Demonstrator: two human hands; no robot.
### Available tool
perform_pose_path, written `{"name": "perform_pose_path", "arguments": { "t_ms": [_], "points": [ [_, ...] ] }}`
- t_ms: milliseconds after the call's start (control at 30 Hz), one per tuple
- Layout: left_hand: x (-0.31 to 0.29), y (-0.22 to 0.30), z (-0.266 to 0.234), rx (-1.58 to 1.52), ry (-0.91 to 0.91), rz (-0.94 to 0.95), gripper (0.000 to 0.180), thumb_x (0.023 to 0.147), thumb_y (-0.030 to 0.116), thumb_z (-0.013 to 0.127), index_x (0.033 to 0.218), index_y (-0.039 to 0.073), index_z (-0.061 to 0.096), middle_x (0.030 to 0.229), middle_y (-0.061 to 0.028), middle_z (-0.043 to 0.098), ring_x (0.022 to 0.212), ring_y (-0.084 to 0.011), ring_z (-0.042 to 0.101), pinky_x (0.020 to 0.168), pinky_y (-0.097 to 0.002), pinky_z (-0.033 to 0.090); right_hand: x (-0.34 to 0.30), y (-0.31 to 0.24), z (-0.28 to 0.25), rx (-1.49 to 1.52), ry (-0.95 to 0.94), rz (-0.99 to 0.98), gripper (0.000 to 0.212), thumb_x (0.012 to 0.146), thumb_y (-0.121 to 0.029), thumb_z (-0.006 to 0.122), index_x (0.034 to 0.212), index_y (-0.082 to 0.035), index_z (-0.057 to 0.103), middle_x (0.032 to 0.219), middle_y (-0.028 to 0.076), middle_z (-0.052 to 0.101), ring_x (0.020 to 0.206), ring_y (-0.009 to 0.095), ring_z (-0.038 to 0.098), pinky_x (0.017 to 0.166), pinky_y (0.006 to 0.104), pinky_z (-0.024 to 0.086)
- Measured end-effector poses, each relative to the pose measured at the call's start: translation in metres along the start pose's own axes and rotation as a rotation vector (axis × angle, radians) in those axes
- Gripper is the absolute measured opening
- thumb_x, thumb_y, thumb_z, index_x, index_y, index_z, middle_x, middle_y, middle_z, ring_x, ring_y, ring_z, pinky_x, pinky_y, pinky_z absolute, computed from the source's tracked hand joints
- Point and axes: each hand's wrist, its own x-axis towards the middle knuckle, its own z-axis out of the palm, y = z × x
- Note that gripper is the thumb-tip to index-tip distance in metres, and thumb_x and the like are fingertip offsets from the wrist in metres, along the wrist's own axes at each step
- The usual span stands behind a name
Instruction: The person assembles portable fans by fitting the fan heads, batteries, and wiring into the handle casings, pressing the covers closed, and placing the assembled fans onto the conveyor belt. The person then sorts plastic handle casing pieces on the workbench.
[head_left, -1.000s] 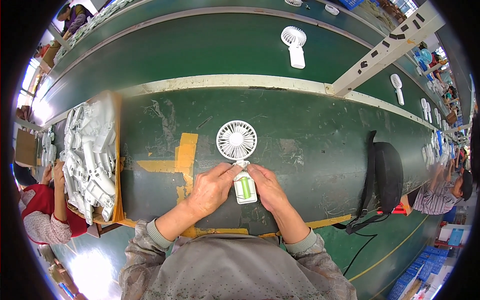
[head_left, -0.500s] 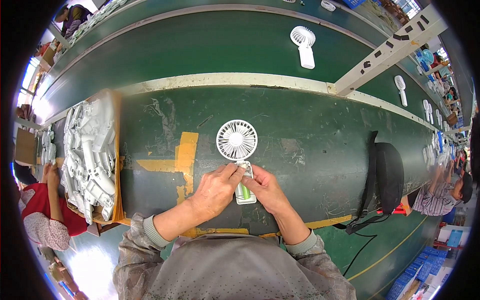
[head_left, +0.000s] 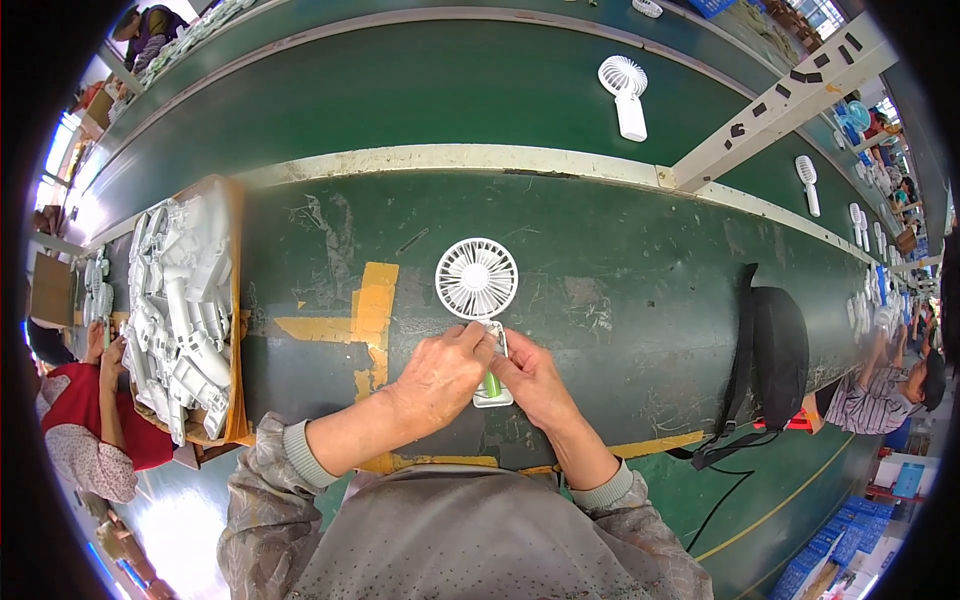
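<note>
A white handheld fan (head_left: 477,279) lies on the green worktop with its round grille pointing away from me. Its handle is uncovered, and part of a green cylindrical battery (head_left: 492,385) shows inside. My left hand (head_left: 437,372) is closed over the left of the handle, thumb and fingers pinched near its top. From the right, my right hand (head_left: 536,378) grips the handle's edge, thumb at its inside. The fingertips hide most of the handle's upper part, so any small part between them cannot be made out.
A box (head_left: 236,330) heaped with white plastic casings stands at the left. A black strapped bag (head_left: 780,345) lies at the right. Beyond a pale rail (head_left: 420,160), another fan (head_left: 630,105) lies on a green belt under a slanted white post (head_left: 780,105). Co-workers sit on both sides.
The fan on the far belt has moved a little to the right. My left hand's fingers have shifted slightly and cover more of the handle; both hands stay on the fan.
</note>
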Motion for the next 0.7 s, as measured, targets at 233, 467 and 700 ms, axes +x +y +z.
{"name": "perform_pose_path", "arguments": {
  "t_ms": [233, 467, 700],
  "points": [
    [0.009, -0.002, -0.005, 0.040, -0.064, 0.050, 0.026, 0.068, -0.002, 0.057, 0.094, -0.005, 0.057, 0.087, -0.0150, 0.055, 0.081, -0.0326, 0.060, 0.064, -0.0412, 0.051, 0.000, 0.000, 0.005, 0.030, 0.043, -0.062, 0.030, 0.091, -0.002, 0.051, 0.121, 0.001, 0.049, 0.099, 0.000, 0.058, 0.086, 0.004, 0.051, 0.074, 0.0200, 0.044],
    [0.005, -0.002, -0.008, -0.130, 0.031, -0.040, 0.034, 0.074, -0.001, 0.057, 0.109, 0.000, 0.056, 0.090, -0.0167, 0.061, 0.079, -0.0359, 0.062, 0.066, -0.0432, 0.051, -0.001, -0.002, 0.000, -0.021, -0.022, -0.029, 0.035, 0.093, -0.012, 0.053, 0.124, 0.001, 0.047, 0.102, 0.002, 0.060, 0.091, 0.007, 0.055, 0.077, 0.0228, 0.047],
    [-0.001, -0.020, -0.005, -0.355, 0.138, -0.055, 0.034, 0.078, 0.001, 0.059, 0.111, 0.004, 0.055, 0.087, -0.0177, 0.063, 0.077, -0.0363, 0.063, 0.065, -0.0411, 0.052, 0.006, -0.017, 0.003, 0.141, 0.056, 0.180, 0.029, 0.096, -0.025, 0.047, 0.104, 0.000, 0.057, 0.092, 0.005, 0.062, 0.078, 0.008, 0.059, 0.065, 0.0227, 0.049]
  ]
}}
